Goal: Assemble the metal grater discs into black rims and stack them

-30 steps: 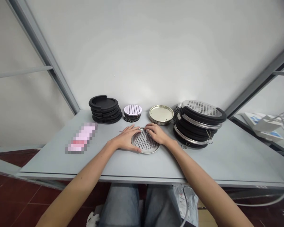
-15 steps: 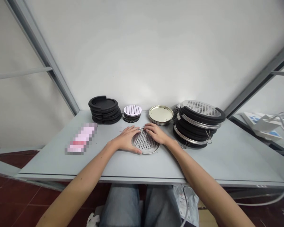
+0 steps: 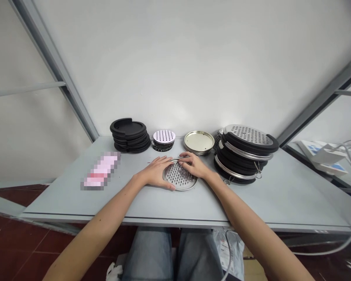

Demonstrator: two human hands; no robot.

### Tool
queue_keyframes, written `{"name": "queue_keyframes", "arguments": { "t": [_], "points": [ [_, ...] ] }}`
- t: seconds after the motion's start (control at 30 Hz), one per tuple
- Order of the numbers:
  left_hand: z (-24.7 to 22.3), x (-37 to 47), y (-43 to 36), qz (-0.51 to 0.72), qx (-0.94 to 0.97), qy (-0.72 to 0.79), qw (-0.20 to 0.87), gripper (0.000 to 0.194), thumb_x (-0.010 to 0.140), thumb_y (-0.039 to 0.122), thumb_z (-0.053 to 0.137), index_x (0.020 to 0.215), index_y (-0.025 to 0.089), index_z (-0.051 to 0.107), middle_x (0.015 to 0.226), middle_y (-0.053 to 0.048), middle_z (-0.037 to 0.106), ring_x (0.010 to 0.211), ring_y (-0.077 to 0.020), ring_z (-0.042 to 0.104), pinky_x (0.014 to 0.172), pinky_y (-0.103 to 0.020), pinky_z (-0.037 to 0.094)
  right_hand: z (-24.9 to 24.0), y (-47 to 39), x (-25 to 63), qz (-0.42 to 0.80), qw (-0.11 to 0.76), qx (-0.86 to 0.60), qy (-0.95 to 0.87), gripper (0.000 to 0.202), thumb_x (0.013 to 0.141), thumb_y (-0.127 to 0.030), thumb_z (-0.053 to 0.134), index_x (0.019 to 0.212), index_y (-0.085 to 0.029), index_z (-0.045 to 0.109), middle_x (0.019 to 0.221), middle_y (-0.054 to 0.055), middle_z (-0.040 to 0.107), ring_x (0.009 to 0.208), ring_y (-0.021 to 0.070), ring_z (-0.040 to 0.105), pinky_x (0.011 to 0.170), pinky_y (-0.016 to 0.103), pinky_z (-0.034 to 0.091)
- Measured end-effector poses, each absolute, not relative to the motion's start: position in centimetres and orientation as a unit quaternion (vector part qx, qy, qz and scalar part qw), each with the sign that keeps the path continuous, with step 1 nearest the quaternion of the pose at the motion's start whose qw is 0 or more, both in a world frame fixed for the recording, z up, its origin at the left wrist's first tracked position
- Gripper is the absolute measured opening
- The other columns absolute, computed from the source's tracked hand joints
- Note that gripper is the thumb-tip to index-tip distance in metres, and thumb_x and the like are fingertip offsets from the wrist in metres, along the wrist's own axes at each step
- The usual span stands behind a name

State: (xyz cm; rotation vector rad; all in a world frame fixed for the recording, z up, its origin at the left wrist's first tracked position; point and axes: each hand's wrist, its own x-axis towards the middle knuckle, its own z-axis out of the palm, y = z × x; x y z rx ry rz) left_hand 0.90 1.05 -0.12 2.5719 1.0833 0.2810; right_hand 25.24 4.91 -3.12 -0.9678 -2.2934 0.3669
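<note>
A round metal tray with a perforated plate inside it lies flat on the grey table. My left hand curves round its left side, thumb at the near rim and fingers at the far rim. From the right, my right hand reaches over the far right part of the tray, with its fingers bent and slightly apart near the far rim. What lies under the right fingertips is too small to tell.
Behind stand a stack of black rings, small perforated discs and gold lids. A tall pile of black rings and metal bands is at right. A pixelated pink item lies left.
The fingers of my right hand have bent and spread a little more. My left hand and the tray have stayed in place.
</note>
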Motion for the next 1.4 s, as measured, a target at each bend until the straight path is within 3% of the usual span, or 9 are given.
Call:
{"name": "queue_keyframes", "arguments": {
  "t": [0.4,0.63,0.9,1.4],
  "points": [
    [-0.23,0.88,1.14,0.103,0.900,0.385,0.177,0.114,0.056,0.076,0.071,0.148,0.019,0.034,0.156,-0.013,0.026,0.145,-0.0363,0.018,0.118,-0.053,0.013,-2.95,4.24,24.84,0.157,0.321,-0.391,-0.848,0.033,0.092,-0.042,0.051,0.098,-0.021,0.076,0.106,0.009,0.067,0.100,0.0240,0.062,0.093,0.039,0.046],
    [-0.19,0.78,1.34,0.103,0.904,0.374,0.179,0.110,0.058,0.074,0.071,0.148,0.022,0.034,0.157,-0.012,0.026,0.145,-0.0350,0.020,0.118,-0.052,0.013,-3.06,4.41,24.99,0.178,0.337,-0.409,-0.829,0.041,0.094,-0.047,0.045,0.101,-0.020,0.075,0.118,0.012,0.062,0.113,0.0255,0.058,0.102,0.042,0.042],
    [-0.37,0.70,1.43,0.103,0.904,0.372,0.184,0.111,0.058,0.073,0.072,0.148,0.022,0.033,0.157,-0.012,0.024,0.145,-0.0350,0.018,0.119,-0.051,0.011,-3.12,4.63,24.97,0.194,0.323,-0.408,-0.831,0.045,0.096,-0.048,0.040,0.100,-0.021,0.075,0.120,0.011,0.062,0.113,0.0256,0.057,0.103,0.043,0.040],
    [-0.58,0.63,1.58,0.107,0.899,0.375,0.197,0.110,0.056,0.072,0.074,0.147,0.023,0.036,0.157,-0.012,0.026,0.145,-0.0352,0.019,0.119,-0.051,0.011,-2.82,4.82,24.76,0.230,0.339,-0.394,-0.823,0.045,0.094,-0.046,0.044,0.082,-0.018,0.078,0.114,0.010,0.067,0.104,0.0241,0.063,0.096,0.038,0.045]
  ]
}}
